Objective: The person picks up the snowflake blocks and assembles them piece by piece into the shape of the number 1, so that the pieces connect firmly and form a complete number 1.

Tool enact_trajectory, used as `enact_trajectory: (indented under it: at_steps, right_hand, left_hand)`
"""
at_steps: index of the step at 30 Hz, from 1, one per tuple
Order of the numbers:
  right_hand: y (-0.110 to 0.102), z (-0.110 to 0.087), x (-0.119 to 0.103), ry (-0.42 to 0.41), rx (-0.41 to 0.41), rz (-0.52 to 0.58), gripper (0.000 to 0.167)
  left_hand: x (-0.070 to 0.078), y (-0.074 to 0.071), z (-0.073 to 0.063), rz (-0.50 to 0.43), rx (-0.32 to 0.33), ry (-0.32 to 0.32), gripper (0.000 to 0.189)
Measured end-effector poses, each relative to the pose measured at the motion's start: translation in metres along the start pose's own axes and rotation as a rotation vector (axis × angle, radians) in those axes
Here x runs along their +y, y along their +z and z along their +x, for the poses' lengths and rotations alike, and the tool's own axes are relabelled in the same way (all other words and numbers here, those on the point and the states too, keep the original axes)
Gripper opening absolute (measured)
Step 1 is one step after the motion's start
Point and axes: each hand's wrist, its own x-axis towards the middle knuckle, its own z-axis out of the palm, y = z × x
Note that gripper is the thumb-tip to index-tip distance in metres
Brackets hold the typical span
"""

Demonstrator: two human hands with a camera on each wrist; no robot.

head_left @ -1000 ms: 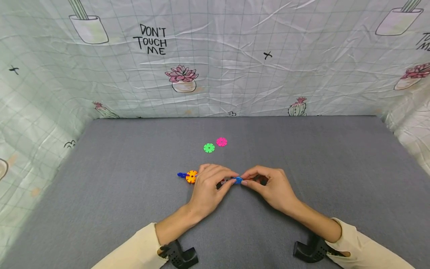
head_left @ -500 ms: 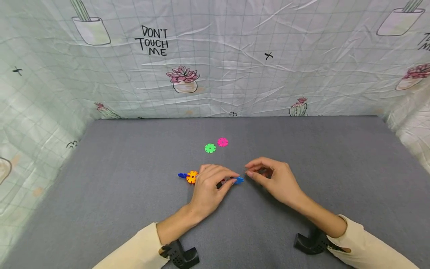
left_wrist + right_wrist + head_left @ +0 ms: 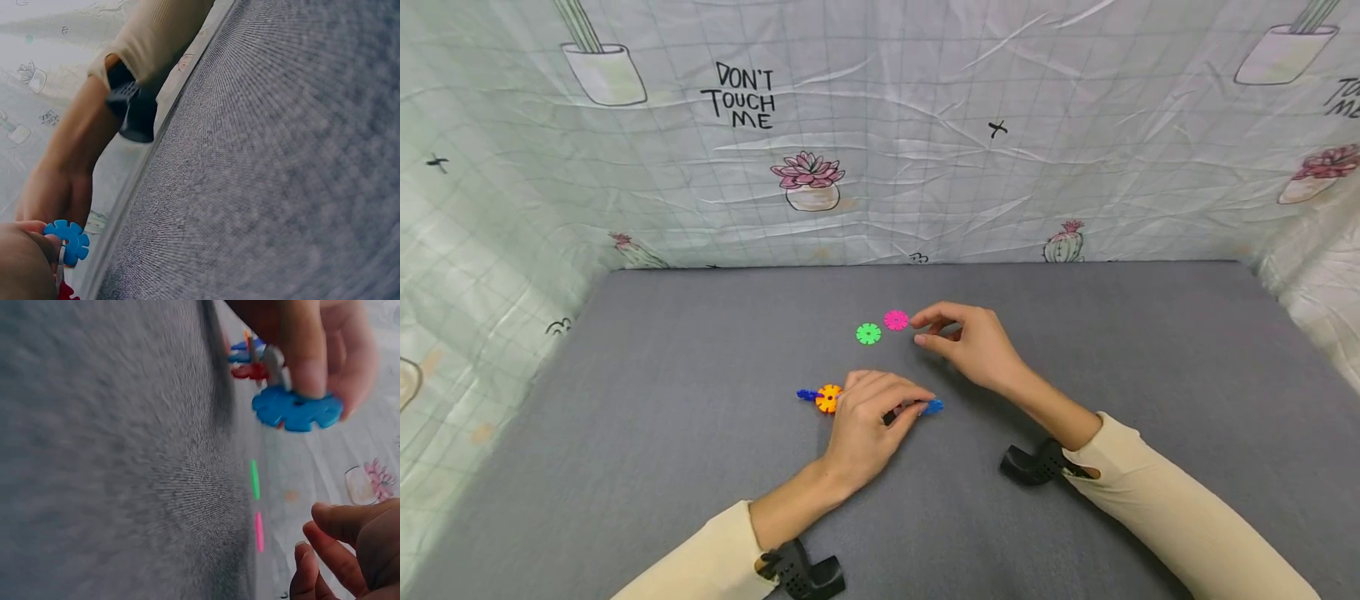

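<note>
My left hand (image 3: 872, 421) pinches a light blue notched disc (image 3: 934, 407) between thumb and fingertips. That disc is the right end of a row of interlocking plastic discs. An orange disc (image 3: 828, 398) and a dark blue disc (image 3: 807, 395) stick out left of the hand, which covers the middle of the row. A red disc (image 3: 249, 371) and a whitish disc (image 3: 274, 361) of the row show in the right wrist view. My right hand (image 3: 972, 343) holds nothing, its thumb and fingers apart, just right of a flat pink disc (image 3: 896, 320).
A green disc (image 3: 868, 334) lies flat on the grey cloth surface (image 3: 700, 467), left of the pink one. Behind the surface hangs a printed curtain (image 3: 910, 167), which also runs along the left and right sides.
My right hand has let go of the light blue disc and moved away from me and slightly left, to beside the pink disc. The left hand has kept its hold.
</note>
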Motion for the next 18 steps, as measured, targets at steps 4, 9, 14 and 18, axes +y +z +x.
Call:
enact_trajectory:
  at_steps: [4, 9, 14, 18]
  right_hand:
    - [0.007, 0.014, 0.005, -0.015, -0.043, -0.024, 0.022]
    - [0.014, 0.028, 0.010, -0.013, -0.102, -0.067, 0.028]
    - [0.022, 0.035, 0.015, 0.021, -0.095, -0.112, 0.028]
    - [0.027, 0.038, 0.016, 0.041, -0.067, -0.131, 0.025]
  left_hand:
    - [0.000, 0.000, -0.001, 0.009, 0.000, -0.002, 0.014]
    - [0.001, 0.000, -0.002, 0.024, -0.007, -0.017, 0.014]
    - [0.001, 0.000, -0.002, 0.023, -0.011, -0.020, 0.014]
    - [0.002, 0.000, -0.001, 0.021, -0.011, -0.018, 0.013]
